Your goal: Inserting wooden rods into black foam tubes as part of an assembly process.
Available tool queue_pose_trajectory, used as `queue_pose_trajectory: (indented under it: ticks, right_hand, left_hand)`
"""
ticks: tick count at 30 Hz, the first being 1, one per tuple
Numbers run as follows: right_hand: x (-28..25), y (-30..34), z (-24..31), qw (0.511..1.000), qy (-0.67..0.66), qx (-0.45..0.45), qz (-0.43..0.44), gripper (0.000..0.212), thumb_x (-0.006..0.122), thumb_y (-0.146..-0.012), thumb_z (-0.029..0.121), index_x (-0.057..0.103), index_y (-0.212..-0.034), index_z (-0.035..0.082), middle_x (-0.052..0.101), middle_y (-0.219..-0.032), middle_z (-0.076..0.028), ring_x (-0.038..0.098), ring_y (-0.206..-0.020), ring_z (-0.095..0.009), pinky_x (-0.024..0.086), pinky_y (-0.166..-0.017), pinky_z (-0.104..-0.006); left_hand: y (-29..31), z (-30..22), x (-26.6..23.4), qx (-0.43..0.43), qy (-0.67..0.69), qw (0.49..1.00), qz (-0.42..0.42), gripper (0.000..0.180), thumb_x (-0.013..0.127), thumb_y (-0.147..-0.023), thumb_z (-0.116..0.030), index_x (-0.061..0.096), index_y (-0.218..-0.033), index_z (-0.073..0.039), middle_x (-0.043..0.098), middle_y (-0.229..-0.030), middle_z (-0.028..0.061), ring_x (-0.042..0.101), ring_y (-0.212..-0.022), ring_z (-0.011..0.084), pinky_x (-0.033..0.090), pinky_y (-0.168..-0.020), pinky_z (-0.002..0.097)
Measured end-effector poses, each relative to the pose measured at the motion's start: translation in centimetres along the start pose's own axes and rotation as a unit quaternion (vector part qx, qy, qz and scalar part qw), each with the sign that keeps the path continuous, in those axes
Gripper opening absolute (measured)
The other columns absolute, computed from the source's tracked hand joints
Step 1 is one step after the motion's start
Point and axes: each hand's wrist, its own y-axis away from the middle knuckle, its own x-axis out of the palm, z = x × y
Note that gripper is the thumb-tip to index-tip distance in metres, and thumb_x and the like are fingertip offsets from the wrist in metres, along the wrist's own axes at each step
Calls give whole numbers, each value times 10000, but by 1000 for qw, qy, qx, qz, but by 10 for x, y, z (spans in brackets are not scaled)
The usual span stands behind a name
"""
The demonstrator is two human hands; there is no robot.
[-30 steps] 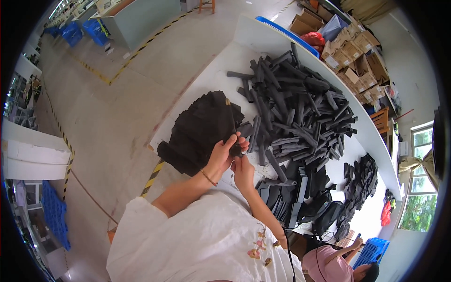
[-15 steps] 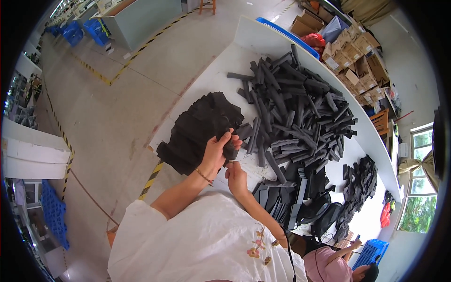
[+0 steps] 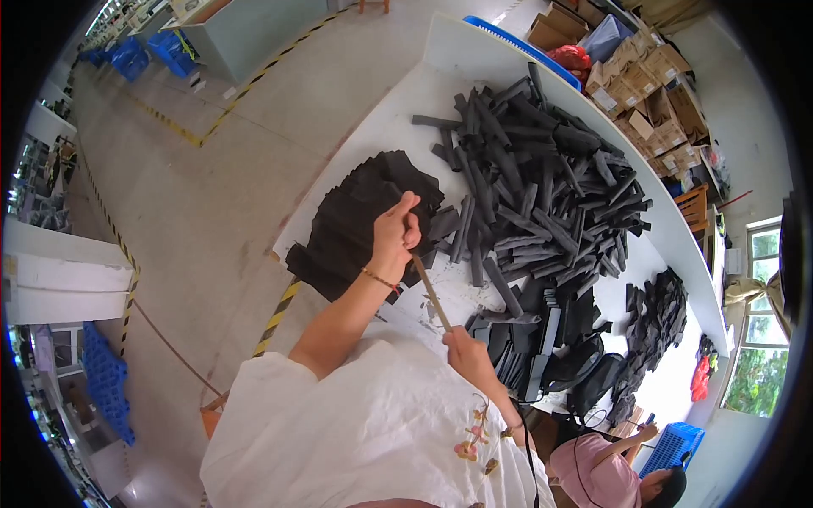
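Observation:
My left hand (image 3: 396, 230) is closed in front of a fanned stack of black fabric pieces (image 3: 347, 216) on the white table. A narrow tan strip (image 3: 432, 293) runs straight from beneath this hand down to my right hand (image 3: 464, 349), whose fingers are closed on its lower end. Whatever the left fingers grip is hidden behind them. To the right of the stack lies a large heap of dark grey rolled or folded fabric pieces (image 3: 542, 182).
Black pouches (image 3: 572, 372) and flat black pieces lie nearer on the table's right, beside another dark pile (image 3: 656, 317). A raised white board (image 3: 677, 222) edges the table. A co-worker in pink (image 3: 597, 470) sits at lower right, near a blue crate (image 3: 673, 449).
My right hand has moved down and right, away from the left, and the tan strip now shows between them. My left hand has risen slightly and turned.

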Motion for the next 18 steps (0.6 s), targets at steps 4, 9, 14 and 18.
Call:
queue_pose_trajectory:
  ticks: [4, 9, 14, 18]
  right_hand:
    - [-7, 6, 0, 999, -13, 36, -7, 145, 484, -951, 129, 534, -883, 12, 498, -532, -124, 535, -469, -209, 416, -470, -333]
    - [-13, -4, -4, 976, -135, 166, 28, 159, 480, -953, 132, 542, -868, 13, 528, -540, -159, 559, -486, -302, 432, -485, -374]
    - [-7, 5, -8, 979, -147, 115, 81, 213, 481, -962, 164, 556, -848, 1, 532, -555, -124, 526, -485, -209, 422, -503, -323]
    - [-32, 38, -34, 963, -122, -26, 238, 211, 498, -956, 162, 569, -846, -3, 542, -604, -80, 516, -526, -140, 423, -529, -291]
  left_hand:
    - [3, 3, 19, 25, -33, 999, -24, 402, 627, -887, -400, 617, -969, -6, 464, -503, -7, 371, -342, 95, 240, -348, 231]
    - [7, -6, 17, 43, 112, 993, -19, 601, 584, -872, -519, 470, -1141, 6, 540, -682, 86, 601, -564, 280, 557, -586, 437]
    - [-23, -11, -3, 16, -17, 1000, 20, 227, 615, -902, -282, 574, -875, -61, 320, -499, -56, 243, -352, 54, 194, -347, 235]
    - [-66, -65, -33, 129, 74, 989, -27, 181, 566, -934, -232, 563, -898, -55, 300, -509, -67, 237, -368, 47, 188, -347, 234]
